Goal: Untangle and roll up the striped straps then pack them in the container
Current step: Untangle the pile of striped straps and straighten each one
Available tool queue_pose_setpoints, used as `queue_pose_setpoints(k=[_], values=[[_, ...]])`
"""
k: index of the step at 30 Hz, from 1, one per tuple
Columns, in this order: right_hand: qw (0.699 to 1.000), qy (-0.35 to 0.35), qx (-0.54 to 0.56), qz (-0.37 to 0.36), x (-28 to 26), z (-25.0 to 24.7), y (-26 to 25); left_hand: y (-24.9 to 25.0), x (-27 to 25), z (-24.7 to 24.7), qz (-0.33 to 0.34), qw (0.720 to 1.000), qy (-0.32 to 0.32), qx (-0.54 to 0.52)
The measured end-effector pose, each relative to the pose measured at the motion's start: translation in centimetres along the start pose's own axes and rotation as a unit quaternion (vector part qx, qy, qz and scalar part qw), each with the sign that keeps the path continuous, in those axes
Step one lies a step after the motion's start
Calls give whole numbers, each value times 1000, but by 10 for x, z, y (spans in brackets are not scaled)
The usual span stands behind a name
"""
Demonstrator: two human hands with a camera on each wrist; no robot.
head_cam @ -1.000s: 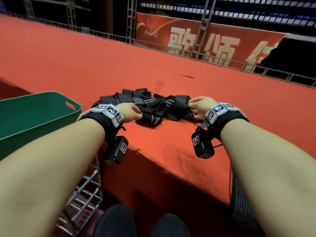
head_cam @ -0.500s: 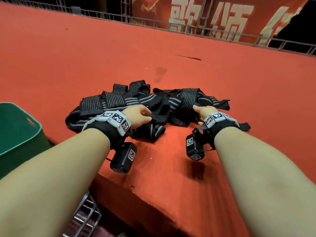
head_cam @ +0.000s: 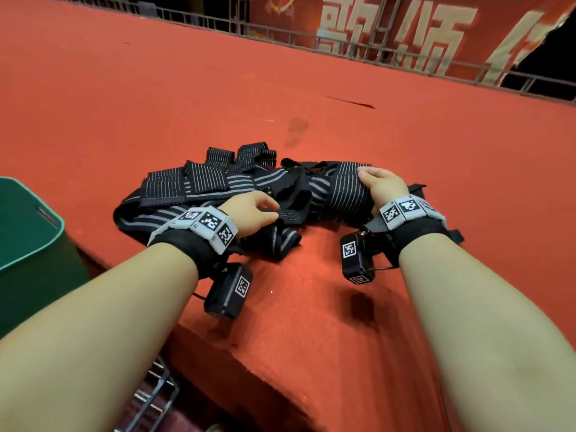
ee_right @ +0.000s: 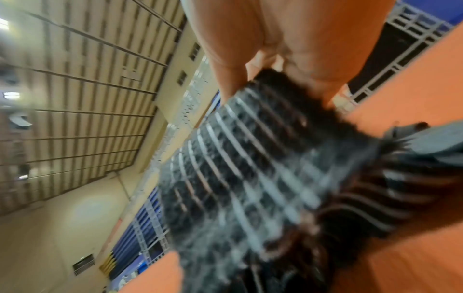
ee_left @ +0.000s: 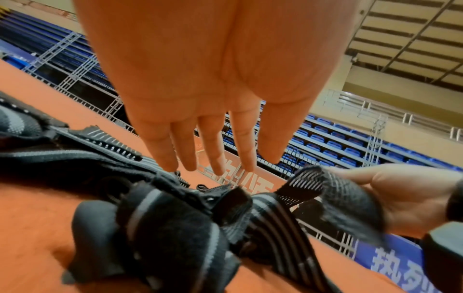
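R fingers (head_cam: 363,173) curled round 1 striped band, gripping it | L fingers (ee_left: 213,150) straight, spread, holding nothing, just above the knot | striped straps (head_cam: 218,188) heaped on table (head_cam: 311,307), long axis left-right between our 2 hands | we judge L hand (head_cam: 249,213) nearer the knot | container (head_cam: 28,244) left, apart

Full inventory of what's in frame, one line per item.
striped straps: one tangled pile, count unclear, black with grey stripes, on the red surface between the hands
container: one, green, at the left edge, below the surface
red surface: one, carpeted platform
banner: one, red with pale characters, far side behind a railing
left hand: open, fingers straight over the pile
right hand: grips a strap fold at the pile's right
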State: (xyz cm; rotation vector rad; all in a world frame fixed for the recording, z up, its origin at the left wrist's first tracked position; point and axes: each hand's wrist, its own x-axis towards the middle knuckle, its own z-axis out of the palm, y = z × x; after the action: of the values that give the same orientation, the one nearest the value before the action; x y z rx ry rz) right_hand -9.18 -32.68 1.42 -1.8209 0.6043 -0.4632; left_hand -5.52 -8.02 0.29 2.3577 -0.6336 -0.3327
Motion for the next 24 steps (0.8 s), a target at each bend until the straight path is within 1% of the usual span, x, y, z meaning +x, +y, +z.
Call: queue_pose_setpoints(k=[4,7,9,14,17,19,21,24], values=[[994,-33,-23,-98,-52,-16,-46,14,-25,2,17,998,8,-54],[988,-69,-19,-135,-97,-24,-70,23,-52,3,32,991,26,-129],[986,-85,-11,-143,-127,-25,-77,27,-71,5,47,981,29,-188],[983,-143,29,-115,-191,-23,-77,34,-123,11,77,964,29,-254],[979,-173,50,-100,-220,-22,-79,33,-152,16,106,937,15,-331],[976,-198,59,-74,-234,-22,-77,31,-171,18,122,928,24,-351],[973,-219,59,-50,-245,-21,-73,27,-188,19,124,931,50,-340],[973,-220,75,-12,-256,-15,-58,18,-206,21,103,938,75,-322]])
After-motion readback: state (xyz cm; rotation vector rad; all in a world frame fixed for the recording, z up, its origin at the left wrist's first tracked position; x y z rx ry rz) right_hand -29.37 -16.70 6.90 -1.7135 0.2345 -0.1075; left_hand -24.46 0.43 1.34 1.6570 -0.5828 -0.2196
